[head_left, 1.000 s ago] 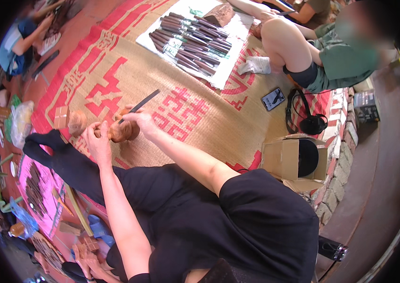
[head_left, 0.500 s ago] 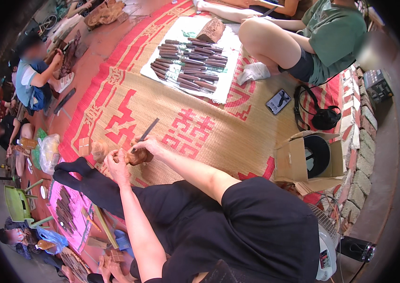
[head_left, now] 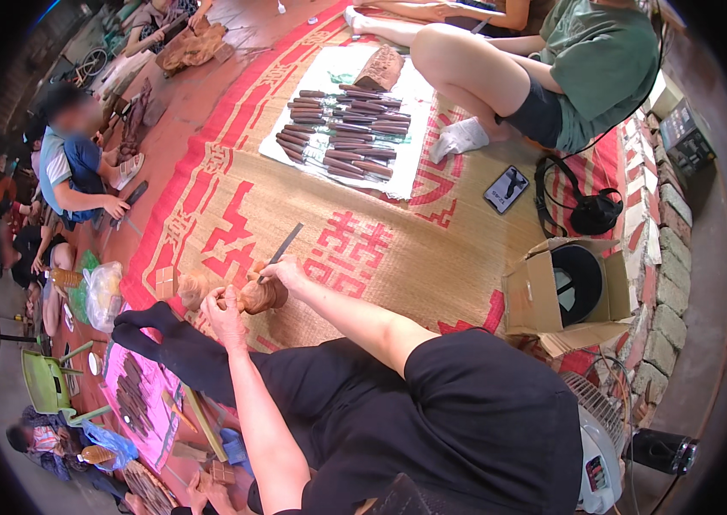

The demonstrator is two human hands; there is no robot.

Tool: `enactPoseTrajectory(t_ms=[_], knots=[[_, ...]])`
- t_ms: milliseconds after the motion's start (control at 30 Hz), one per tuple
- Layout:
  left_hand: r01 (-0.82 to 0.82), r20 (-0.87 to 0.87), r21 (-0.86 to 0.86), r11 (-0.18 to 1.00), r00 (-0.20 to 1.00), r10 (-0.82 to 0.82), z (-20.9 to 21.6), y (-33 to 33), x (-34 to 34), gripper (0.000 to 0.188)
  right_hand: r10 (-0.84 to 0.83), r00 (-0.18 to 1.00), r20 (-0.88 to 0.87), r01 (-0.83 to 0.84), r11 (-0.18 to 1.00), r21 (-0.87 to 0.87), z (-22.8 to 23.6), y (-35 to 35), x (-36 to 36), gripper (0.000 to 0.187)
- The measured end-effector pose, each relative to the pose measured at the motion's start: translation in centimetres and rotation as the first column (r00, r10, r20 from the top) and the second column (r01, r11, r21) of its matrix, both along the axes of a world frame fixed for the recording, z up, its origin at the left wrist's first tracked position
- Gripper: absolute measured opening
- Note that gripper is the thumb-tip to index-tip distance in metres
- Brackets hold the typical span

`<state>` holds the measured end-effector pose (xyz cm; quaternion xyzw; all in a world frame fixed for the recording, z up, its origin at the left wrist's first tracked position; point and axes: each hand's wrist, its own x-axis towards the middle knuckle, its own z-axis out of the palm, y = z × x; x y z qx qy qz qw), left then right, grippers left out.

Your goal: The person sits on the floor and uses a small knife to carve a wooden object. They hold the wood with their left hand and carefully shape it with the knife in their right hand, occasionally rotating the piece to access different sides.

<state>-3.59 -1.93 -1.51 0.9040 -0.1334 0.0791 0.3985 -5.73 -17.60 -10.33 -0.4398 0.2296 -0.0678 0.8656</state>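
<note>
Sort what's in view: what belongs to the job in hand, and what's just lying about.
In the job:
brown carved piece, in the left hand
flat dark tool, in the right hand
probably the dark-handled tools on the white cloth

Apparently just lying about:
phone on the mat
black strapped item
open cardboard box
green chair

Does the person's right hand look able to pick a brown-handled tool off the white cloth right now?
Probably not right away: the right hand grips a flat dark-grey strip, and the brown-handled tools lie farther across the straw mat. Nothing stands between, though.
</note>
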Motion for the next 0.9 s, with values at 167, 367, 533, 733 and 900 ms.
enactPoseTrajectory(t_ms=[167, 367, 533, 733, 900], knots=[[0.001, -0.012, -0.003, 1.000, 1.000, -0.001, 0.0, -0.1, -0.2, 0.041, -0.040, 0.984, 0.176, 0.053, 0.996, -0.072, 0.6, 1.4, -0.6, 0.033], [0.007, 0.059, 0.053, 0.999, 0.998, -0.010, -0.4, 0.1, 0.1, 0.041, 0.001, 0.995, 0.097, 0.003, 0.999, -0.032, 0.2, 1.9, 0.2, 0.036], [-0.002, 0.070, 0.070, 0.998, 0.998, -0.003, 0.2, -0.5, -0.4, 0.040, -0.119, 0.986, 0.115, 0.078, 0.947, 0.311, -0.4, 0.5, 0.3, 0.031], [-0.022, -0.003, 0.029, 0.999, 1.000, 0.022, 0.4, -0.4, -0.5, 0.039, 0.016, 0.992, 0.124, -0.026, 0.996, 0.084, -0.2, 1.2, 0.4, 0.036], [-0.009, 0.028, 0.037, 0.999, 1.000, 0.008, 0.2, -0.2, -0.4, 0.039, -0.010, 0.997, 0.077, 0.012, 1.000, -0.018, 0.5, 1.9, 0.0, 0.032]])
